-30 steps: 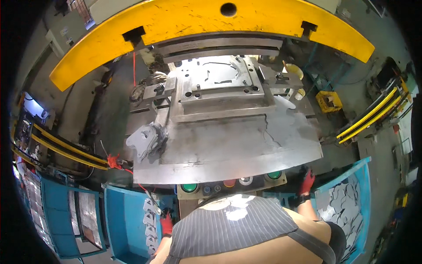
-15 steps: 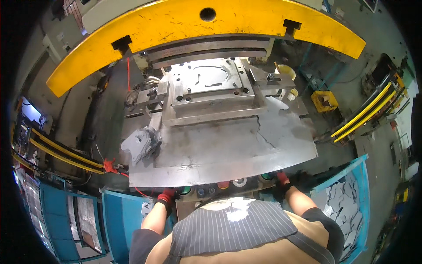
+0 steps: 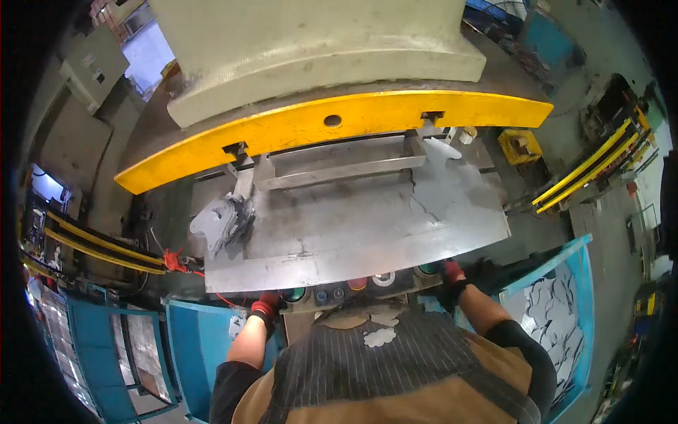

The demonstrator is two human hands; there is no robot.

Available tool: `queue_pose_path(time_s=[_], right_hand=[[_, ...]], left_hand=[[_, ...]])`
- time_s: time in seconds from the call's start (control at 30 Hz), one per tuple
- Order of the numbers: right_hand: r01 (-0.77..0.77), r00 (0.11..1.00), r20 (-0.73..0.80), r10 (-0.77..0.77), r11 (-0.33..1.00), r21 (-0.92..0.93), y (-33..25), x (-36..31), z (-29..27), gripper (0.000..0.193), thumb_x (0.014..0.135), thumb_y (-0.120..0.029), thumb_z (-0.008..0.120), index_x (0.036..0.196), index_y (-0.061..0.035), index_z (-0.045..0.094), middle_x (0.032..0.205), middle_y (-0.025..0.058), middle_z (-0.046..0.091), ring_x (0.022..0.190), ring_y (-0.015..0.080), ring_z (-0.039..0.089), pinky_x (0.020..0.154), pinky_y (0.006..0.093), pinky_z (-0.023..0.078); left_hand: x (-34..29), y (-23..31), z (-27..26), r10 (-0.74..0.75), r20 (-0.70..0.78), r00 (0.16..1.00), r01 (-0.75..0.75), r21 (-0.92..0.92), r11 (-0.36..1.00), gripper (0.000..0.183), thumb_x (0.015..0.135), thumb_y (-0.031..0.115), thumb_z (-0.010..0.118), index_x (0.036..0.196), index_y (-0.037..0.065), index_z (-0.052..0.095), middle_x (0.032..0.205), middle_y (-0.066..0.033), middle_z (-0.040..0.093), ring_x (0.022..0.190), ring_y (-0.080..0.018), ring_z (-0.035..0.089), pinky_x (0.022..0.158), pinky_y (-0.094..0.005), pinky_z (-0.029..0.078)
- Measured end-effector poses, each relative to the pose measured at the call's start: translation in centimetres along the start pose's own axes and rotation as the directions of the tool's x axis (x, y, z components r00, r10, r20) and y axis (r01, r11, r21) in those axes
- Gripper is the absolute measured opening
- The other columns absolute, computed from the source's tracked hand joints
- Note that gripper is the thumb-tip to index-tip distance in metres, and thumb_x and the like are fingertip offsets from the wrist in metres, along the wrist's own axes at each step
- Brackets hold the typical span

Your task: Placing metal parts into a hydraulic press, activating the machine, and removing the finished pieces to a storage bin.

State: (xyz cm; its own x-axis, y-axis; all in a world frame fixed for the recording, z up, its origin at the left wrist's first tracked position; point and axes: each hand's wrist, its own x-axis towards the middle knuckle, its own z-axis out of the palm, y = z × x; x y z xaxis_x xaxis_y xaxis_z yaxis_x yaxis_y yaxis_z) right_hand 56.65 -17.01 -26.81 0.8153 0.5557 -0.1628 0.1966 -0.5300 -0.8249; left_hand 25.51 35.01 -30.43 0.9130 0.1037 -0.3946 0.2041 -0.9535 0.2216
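Observation:
My left hand [image 3: 265, 307], in a red glove, is at the left end of a button panel [image 3: 374, 284] below the table's front edge, beside a green button [image 3: 295, 293]. At the panel's right end is my right hand [image 3: 453, 272], also red-gloved, next to another green button [image 3: 426, 269]. The fingers of both hands are too hidden to make out. Ahead, the yellow-fronted press ram [image 3: 332, 121] is low over the die [image 3: 346, 169], covering most of it. On the metal table [image 3: 318, 226], a stack of grey sheet-metal pieces [image 3: 221, 220] lies at the left.
One flat grey piece [image 3: 439, 157] lies at the table's back right. A blue bin [image 3: 587, 311] with many metal pieces stands at my right, another blue bin [image 3: 205, 311] at my left. Yellow rails [image 3: 583, 169] and a yellow crate [image 3: 520, 146] are at the right.
The press ram has come down and now hides the die's top face, which was visible before. Both hands have stayed by the green buttons.

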Motion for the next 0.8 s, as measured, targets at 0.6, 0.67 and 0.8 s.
queue_pose_path(time_s=[0.6, 0.67, 0.8], right_hand=[[-0.113, 0.548, -0.798, 0.25, 0.968, 0.226, -5.5, 2.6, -11.2, 0.033, 0.076, -0.022, 0.063, 0.097, 0.0016, 0.057, 0.09, 0.0123, 0.061, 0.083, 0.0182, 0.057, 0.073, 0.03, 0.044], [0.085, 0.702, -0.711, 0.042, 0.986, 0.143, -8.8, 7.8, -12.1, 0.038, 0.074, -0.023, 0.064, 0.103, 0.0004, 0.055, 0.095, 0.0138, 0.06, 0.085, 0.0199, 0.057, 0.074, 0.0303, 0.044], [-0.047, 0.895, -0.436, -0.091, 0.954, -0.296, -13.4, 20.4, -11.9, 0.058, 0.075, -0.029, 0.059, 0.124, -0.0036, 0.04, 0.126, 0.0155, 0.041, 0.11, 0.0262, 0.046, 0.089, 0.0327, 0.039]], left_hand=[[-14.6, -4.6, 7.8, -0.671, -0.191, 0.717, -0.483, -0.83, -0.28, 0.02, 0.084, 0.034, 0.046, 0.087, 0.016, 0.055, 0.078, -0.0007, 0.054, 0.07, -0.0121, 0.051, 0.066, -0.0231, 0.039], [-16.7, -4.6, 7.3, -0.899, -0.182, 0.399, -0.452, -0.892, -0.02, 0.021, 0.083, 0.036, 0.047, 0.083, 0.016, 0.053, 0.077, 0.0002, 0.052, 0.072, -0.0129, 0.049, 0.069, -0.0261, 0.038], [-19.2, -3.6, 1.8, -0.982, 0.082, 0.168, -0.749, -0.637, -0.181, 0.019, 0.085, 0.029, 0.046, 0.09, 0.011, 0.051, 0.085, -0.0001, 0.049, 0.082, -0.0139, 0.045, 0.076, -0.0329, 0.036]])
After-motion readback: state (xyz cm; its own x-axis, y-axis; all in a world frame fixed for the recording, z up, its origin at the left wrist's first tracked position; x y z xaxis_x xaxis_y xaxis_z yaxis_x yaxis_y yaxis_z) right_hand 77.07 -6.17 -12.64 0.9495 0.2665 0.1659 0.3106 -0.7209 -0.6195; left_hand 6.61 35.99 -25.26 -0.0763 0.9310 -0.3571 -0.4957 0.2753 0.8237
